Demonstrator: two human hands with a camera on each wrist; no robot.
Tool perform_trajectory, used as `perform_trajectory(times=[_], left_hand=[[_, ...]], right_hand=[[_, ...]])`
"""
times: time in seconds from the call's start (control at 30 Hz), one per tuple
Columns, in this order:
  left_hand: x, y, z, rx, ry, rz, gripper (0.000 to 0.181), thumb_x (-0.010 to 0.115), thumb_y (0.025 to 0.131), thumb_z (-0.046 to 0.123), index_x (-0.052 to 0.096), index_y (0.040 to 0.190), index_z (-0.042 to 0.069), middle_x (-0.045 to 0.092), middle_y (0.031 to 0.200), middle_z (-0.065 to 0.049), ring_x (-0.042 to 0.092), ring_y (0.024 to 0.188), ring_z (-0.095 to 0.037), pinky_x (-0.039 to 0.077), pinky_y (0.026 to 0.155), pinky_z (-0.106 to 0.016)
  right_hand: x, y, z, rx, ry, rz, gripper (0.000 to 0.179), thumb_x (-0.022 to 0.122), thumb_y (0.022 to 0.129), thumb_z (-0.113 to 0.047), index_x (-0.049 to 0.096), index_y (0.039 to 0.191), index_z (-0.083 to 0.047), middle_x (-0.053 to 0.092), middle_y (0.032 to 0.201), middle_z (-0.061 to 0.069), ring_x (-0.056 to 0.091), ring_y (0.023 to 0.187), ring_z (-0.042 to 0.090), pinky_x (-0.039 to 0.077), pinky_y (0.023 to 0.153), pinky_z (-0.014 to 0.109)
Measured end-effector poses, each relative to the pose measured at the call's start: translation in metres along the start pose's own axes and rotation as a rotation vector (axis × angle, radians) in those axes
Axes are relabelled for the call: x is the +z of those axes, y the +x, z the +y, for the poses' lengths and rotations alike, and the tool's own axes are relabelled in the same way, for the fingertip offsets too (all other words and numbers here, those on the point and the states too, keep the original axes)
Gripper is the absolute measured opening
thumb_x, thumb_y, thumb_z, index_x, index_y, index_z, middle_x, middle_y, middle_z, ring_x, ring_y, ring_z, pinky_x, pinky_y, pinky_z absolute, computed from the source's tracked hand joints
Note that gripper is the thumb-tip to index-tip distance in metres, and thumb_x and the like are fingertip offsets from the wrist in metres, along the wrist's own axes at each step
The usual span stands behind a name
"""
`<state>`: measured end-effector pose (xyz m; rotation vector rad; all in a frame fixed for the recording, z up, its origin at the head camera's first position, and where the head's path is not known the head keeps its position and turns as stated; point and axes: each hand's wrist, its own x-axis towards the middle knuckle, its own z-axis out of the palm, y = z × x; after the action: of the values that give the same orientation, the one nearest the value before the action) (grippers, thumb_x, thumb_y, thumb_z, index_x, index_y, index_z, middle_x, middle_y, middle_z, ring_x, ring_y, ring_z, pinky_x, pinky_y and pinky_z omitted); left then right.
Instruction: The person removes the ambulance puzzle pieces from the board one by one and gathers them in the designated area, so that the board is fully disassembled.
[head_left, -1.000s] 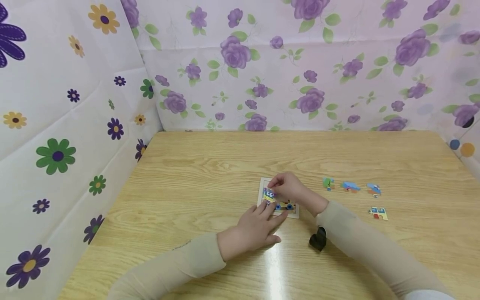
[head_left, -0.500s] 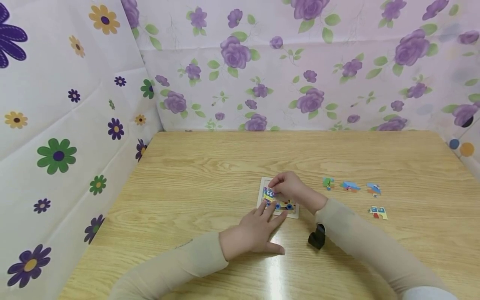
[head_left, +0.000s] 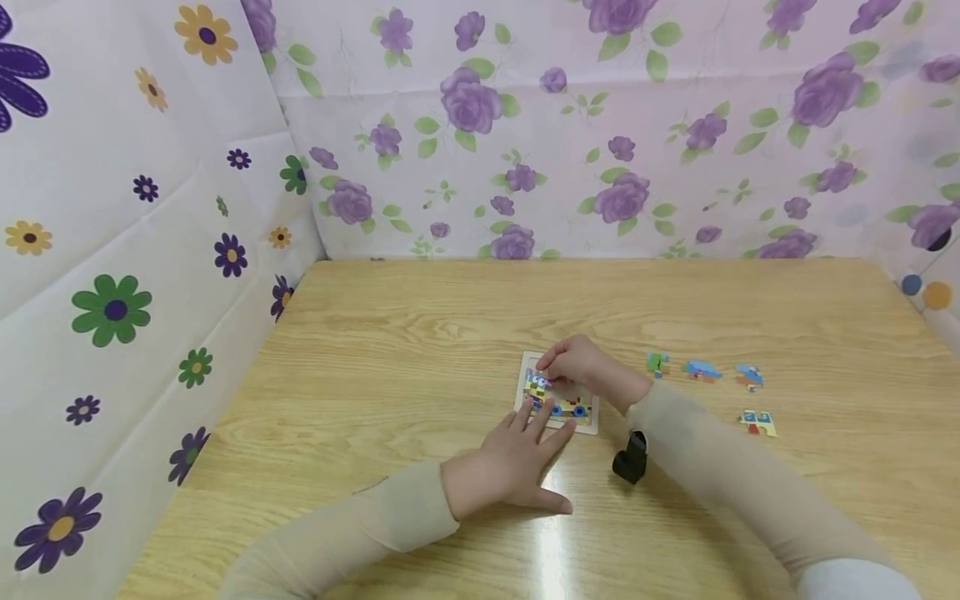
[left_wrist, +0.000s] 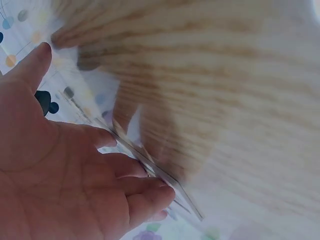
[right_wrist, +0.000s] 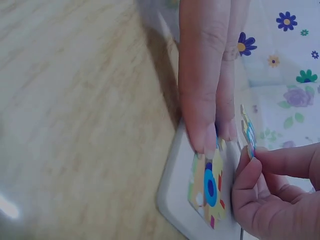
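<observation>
A small jigsaw tray (head_left: 592, 427) with a pale rim lies on the table under both hands. My left hand (head_left: 512, 465) has its fingers spread, the fingertips resting on the tray's near side and on the pieces there. Laid in that near part are joined jigsaw pieces (right_wrist: 210, 187) with a blue wheel on yellow. My right hand (head_left: 588, 371) pinches a jigsaw piece (right_wrist: 250, 134) between thumb and index finger. In the right wrist view this piece stands tilted over the tray's left part. It shows cartoon eyes in the head view. The right hand hides part of the tray.
Several loose jigsaw pieces lie to the right: a green one (head_left: 657, 364), two blue ones, including this blue piece (head_left: 702, 371), and a yellow one (head_left: 757, 422) nearer the front. A black wrist camera (head_left: 630, 458) hangs below the right sleeve. Floral cloth (head_left: 450, 167) borders the table.
My left thumb has spread out toward the table's front. The right hand and wrist have risen slightly, still pinching the jigsaw piece at the same part of the tray.
</observation>
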<state>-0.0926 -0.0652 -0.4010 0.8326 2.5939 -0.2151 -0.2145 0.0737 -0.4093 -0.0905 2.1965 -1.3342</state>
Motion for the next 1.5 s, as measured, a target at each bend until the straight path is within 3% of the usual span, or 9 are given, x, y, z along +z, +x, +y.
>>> perform_trajectory(times=[0.47, 0.8, 1.1, 1.3, 1.5], left_hand=[[0.003, 0.0, 0.002, -0.007, 0.02, 0.033, 0.098, 0.042, 0.078, 0.08, 0.007, 0.154, 0.029, 0.005, 0.16, -0.012, 0.009, 0.146, -0.035, 0.028, 0.114, -0.042], [0.003, -0.001, 0.002, -0.01, -0.007, 0.036, 0.098, 0.044, 0.078, 0.079, 0.007, 0.154, 0.029, 0.004, 0.16, -0.012, 0.008, 0.146, -0.036, 0.027, 0.114, -0.043], [0.004, 0.001, 0.003, -0.03, 0.001, 0.029, 0.1, 0.044, 0.077, 0.08, 0.006, 0.154, 0.029, 0.007, 0.16, -0.012, 0.008, 0.146, -0.035, 0.028, 0.114, -0.042], [0.003, 0.001, 0.003, -0.034, -0.01, 0.014, 0.1, 0.043, 0.077, 0.08, 0.004, 0.154, 0.03, 0.003, 0.16, -0.012, 0.006, 0.146, -0.035, 0.026, 0.115, -0.043], [0.004, 0.002, 0.004, -0.024, 0.003, 0.027, 0.1, 0.044, 0.077, 0.08, 0.005, 0.154, 0.029, 0.005, 0.16, -0.012, 0.007, 0.146, -0.035, 0.027, 0.114, -0.043]], right_hand=[[-0.012, -0.016, 0.016, -0.095, 0.186, -0.072, 0.02, 0.051, 0.091, 0.003, 0.058, 0.107, 0.012, 0.057, 0.092, 0.005, 0.055, 0.08, 0.011, 0.051, 0.072, 0.021], [-0.034, -0.037, 0.032, -0.118, 0.165, -0.09, 0.021, 0.052, 0.093, -0.001, 0.056, 0.109, 0.011, 0.058, 0.095, 0.004, 0.057, 0.083, 0.01, 0.052, 0.077, 0.023], [-0.051, -0.053, 0.049, -0.084, 0.178, -0.13, 0.018, 0.053, 0.091, 0.0, 0.056, 0.106, 0.01, 0.057, 0.086, 0.001, 0.052, 0.073, 0.009, 0.046, 0.062, 0.021], [-0.06, -0.059, 0.059, -0.04, 0.126, -0.11, 0.019, 0.055, 0.092, -0.004, 0.057, 0.107, 0.008, 0.059, 0.084, 0.0, 0.056, 0.075, 0.009, 0.049, 0.064, 0.023], [-0.066, -0.064, 0.065, -0.052, 0.067, -0.099, 0.019, 0.057, 0.092, -0.007, 0.059, 0.106, 0.005, 0.061, 0.084, -0.001, 0.056, 0.075, 0.011, 0.05, 0.064, 0.025]])
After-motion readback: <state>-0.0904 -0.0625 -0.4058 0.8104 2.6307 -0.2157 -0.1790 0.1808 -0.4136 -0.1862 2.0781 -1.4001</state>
